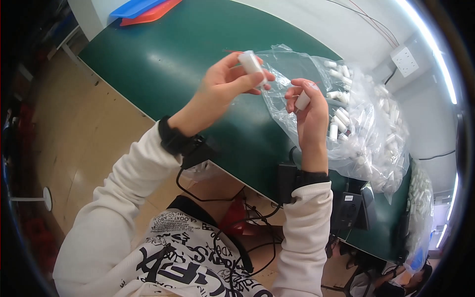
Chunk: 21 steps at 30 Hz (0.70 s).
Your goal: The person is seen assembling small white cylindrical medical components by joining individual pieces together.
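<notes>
Above the green table (198,49), my left hand (220,91) is closed on a white cylinder (250,63), tilted, with thin reddish wires at its upper end. A little to the right, my right hand (313,111) has its fingers curled round a smaller-looking white cylinder (302,101); its far end is hidden by the palm. The two held pieces are apart. Just beyond my right hand lies a clear plastic bag (368,158) holding several white cylinders (341,119) of similar look. Its loose mouth spreads between my hands.
Blue (136,7) and orange trays (151,13) lie at the far left corner. A black box-shaped device (346,210) stands by the near edge, with black cables (267,218) hanging below. Another filled bag (419,213) is at far right, with a person (413,284) beyond.
</notes>
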### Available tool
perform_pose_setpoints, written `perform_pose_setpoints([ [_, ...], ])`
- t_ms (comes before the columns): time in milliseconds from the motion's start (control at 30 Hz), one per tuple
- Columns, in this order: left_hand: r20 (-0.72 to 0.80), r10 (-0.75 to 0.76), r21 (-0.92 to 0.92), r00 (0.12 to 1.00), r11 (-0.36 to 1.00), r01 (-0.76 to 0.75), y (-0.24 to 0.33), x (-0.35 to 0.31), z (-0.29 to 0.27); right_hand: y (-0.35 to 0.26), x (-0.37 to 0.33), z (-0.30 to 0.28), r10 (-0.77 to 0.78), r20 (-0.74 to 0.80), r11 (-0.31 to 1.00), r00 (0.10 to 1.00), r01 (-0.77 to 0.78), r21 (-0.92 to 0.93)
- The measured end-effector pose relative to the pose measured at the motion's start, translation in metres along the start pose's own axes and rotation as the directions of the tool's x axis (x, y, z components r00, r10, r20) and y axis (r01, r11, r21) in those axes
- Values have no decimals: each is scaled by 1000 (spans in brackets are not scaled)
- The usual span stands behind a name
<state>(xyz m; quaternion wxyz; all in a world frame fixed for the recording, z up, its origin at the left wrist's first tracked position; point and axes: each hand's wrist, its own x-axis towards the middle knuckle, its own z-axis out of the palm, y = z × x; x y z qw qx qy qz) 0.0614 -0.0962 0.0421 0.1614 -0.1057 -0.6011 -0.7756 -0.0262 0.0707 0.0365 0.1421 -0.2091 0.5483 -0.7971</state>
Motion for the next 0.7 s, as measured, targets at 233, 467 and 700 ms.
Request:
perform_pose_setpoints([
  [233,118,-511,134,851,858,496,46,-124,-47,4,-5,-3,29,54,990,998,-21,-143],
  [467,-204,-795,-342,572,605,719,-15,-185,-56,9,-6,7,34,59,983,998,-23,-184],
  [700,249,-643,308,724,761,571,63,-153,-45,7,-7,-2,-46,97,986,994,61,-158],
])
